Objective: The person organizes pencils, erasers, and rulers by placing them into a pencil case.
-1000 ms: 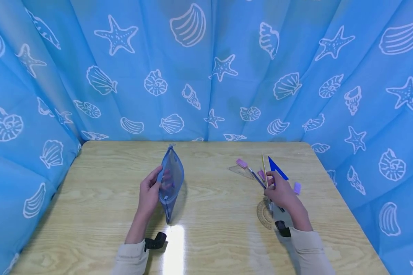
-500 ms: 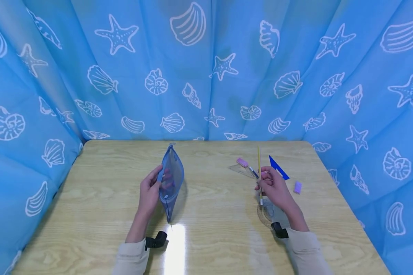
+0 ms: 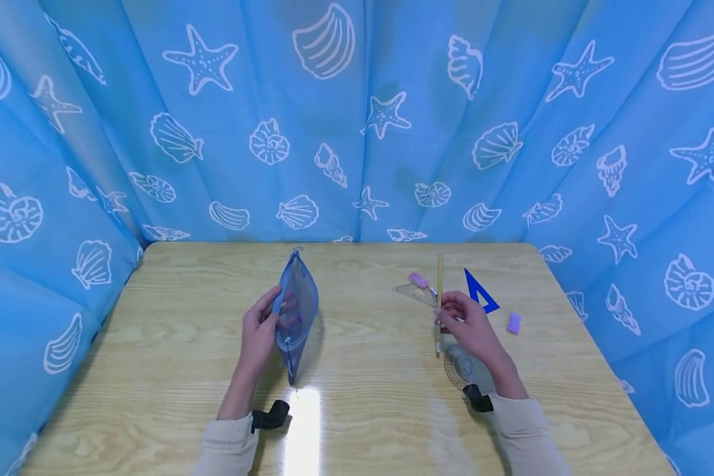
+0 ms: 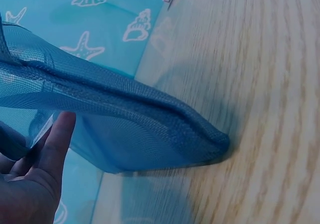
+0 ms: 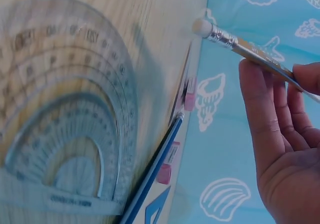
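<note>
While the left hand [image 3: 260,334] grips the left side of a blue mesh pouch [image 3: 305,291], left of the counter's [image 3: 363,357] middle, its mouth gapes; should those fingers slacken, the limp mesh could sag together. Rightward, a clear set square [image 3: 415,293] and a pink eraser [image 3: 418,280] lie toward the far edge. Next, the right hand [image 3: 469,330] pinches a yellow pencil [image 3: 439,281] between thumb and fingers, eraser end toward the near edge; because that hold is so slim, the pencil might swivel or slip free. A clear protractor [image 5: 70,104] lies partly hidden below this hand, with a blue triangle [image 3: 473,284] and a purple eraser [image 3: 514,323] toward the right edge. Compared with half a second ago, pencil and right hand sit slightly farther left, uncovering more of the triangle; pouch and left hand match.
</note>
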Motion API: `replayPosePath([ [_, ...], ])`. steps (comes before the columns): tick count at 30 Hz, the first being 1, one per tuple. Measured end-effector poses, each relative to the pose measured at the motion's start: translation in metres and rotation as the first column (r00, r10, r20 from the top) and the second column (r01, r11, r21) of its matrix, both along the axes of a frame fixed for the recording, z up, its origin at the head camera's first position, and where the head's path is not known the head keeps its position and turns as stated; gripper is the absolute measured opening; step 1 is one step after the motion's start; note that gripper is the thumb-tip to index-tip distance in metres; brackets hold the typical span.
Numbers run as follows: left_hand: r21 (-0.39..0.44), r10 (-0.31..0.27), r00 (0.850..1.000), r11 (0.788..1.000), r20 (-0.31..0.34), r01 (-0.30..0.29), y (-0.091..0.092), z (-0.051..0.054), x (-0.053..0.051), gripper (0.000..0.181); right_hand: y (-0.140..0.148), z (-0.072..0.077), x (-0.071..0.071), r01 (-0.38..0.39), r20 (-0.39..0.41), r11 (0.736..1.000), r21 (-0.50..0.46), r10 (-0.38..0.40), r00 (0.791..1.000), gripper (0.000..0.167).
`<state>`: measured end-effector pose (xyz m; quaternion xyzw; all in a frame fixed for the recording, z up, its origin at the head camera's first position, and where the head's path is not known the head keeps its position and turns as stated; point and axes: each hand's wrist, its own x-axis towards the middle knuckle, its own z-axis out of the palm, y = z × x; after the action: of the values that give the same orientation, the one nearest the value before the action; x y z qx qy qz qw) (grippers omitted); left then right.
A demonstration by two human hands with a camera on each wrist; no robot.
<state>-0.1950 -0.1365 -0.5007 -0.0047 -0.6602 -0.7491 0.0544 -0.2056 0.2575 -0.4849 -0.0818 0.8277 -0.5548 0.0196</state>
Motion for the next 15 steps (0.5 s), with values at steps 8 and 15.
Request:
replayPosePath([
  [8,0.004,-0.007,1.0,1.0,-0.009,0.007,-0.001,0.003,-0.003,0.06,-0.01,-0.003,-0.003,-0.003,-0.051,0.998,-0.066,-0.001,0.999,0.029],
  [15,0.002,0.0,1.0,1.0,-0.003,0.0,0.0,0.001,-0.001,0.059,-0.02,-0.003,-0.003,-0.026,-0.033,0.985,-0.169,0.021,0.999,0.029],
])
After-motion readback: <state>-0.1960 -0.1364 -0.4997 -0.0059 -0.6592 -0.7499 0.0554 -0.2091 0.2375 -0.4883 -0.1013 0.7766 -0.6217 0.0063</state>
